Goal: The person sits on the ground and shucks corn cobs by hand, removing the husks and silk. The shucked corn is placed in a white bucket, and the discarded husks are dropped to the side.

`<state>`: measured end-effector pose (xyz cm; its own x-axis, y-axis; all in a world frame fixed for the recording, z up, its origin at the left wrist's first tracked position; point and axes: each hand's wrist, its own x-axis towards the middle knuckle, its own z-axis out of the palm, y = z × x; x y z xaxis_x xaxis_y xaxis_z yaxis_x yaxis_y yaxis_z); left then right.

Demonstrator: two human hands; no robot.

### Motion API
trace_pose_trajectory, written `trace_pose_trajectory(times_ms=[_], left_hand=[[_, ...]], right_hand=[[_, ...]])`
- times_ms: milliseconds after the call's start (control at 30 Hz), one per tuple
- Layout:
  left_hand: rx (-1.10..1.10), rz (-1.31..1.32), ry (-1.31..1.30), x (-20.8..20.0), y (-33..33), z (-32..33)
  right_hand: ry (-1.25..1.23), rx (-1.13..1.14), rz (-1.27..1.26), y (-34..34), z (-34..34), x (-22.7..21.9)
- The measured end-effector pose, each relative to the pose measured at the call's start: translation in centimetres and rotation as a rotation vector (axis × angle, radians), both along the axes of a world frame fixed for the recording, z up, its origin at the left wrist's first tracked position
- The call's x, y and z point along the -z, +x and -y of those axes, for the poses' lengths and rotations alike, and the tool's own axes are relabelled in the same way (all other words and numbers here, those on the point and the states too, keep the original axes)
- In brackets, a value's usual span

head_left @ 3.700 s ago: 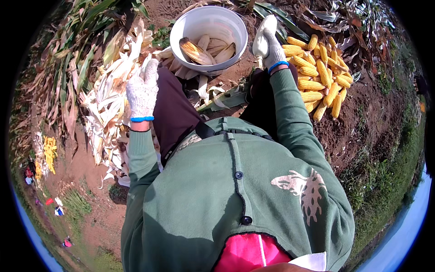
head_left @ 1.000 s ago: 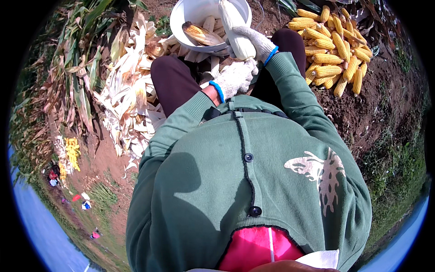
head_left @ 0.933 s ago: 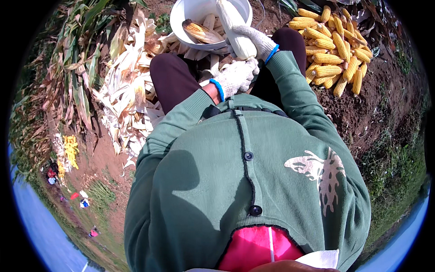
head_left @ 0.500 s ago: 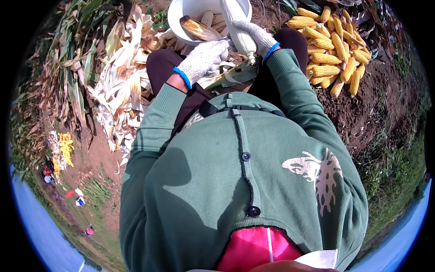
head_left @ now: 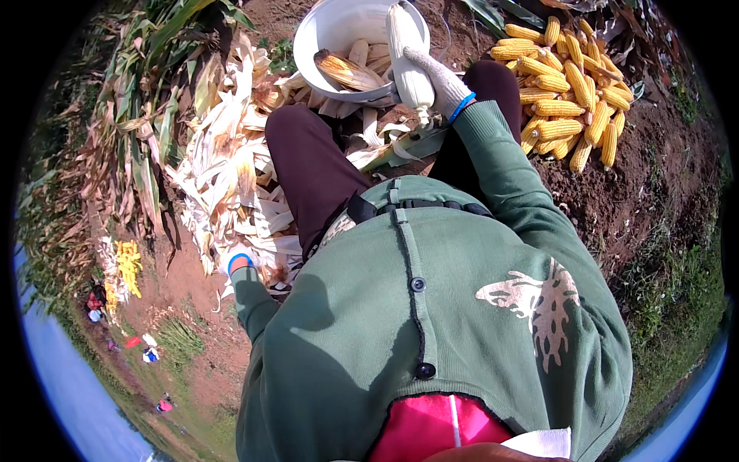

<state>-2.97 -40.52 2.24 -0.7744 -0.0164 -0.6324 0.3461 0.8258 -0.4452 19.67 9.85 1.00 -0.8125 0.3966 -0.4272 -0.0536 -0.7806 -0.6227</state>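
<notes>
White ear of corn [head_left: 406, 69] in the right hand [head_left: 439, 78]

The right hand holds the ear at the right side of a big white bucket [head_left: 335, 31]. Seen from above, the ear hides a bit of the bucket's rim, and I cannot tell if they touch. Its stem end points back toward the person. The fingers of that hand are curled around the ear, with fingertips peeking out on the other side.

The left hand [head_left: 233, 258] is down low on the left, at the edge of a heap of dry husks [head_left: 231, 154]. It looks so bright there that I cannot tell how far apart its fingers are, or if they hold something.

Inside the bucket lie a few ears in their husks [head_left: 350, 71], one with a dark tip. On the right, a pile of yellow cobs [head_left: 570, 88] sits on brown dirt [head_left: 593, 212]. The green sweater [head_left: 354, 331] has a pale printed shape [head_left: 550, 312] on it, a picture, not letters
</notes>
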Motion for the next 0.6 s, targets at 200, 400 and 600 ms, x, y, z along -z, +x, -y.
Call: trace_pose_trajectory(times_ms=[200, 400, 600], left_hand=[[-0.107, -0.345, 0.953, -2.5, 0.7, -4.4], [-0.284, -0.059, 1.843, -6.3, 0.9, -20.6], [-0.401, 0.432, 1.829, -2.4, 6.1, -35.5]], right_hand=[[0.300, -0.132, -0.028, -0.3, 0.3, 0.8], [0.995, -0.117, 0.228, -1.3, 1.5, 0.6], [1.501, -0.184, 0.460, -0.6, 3.2, -1.5]])
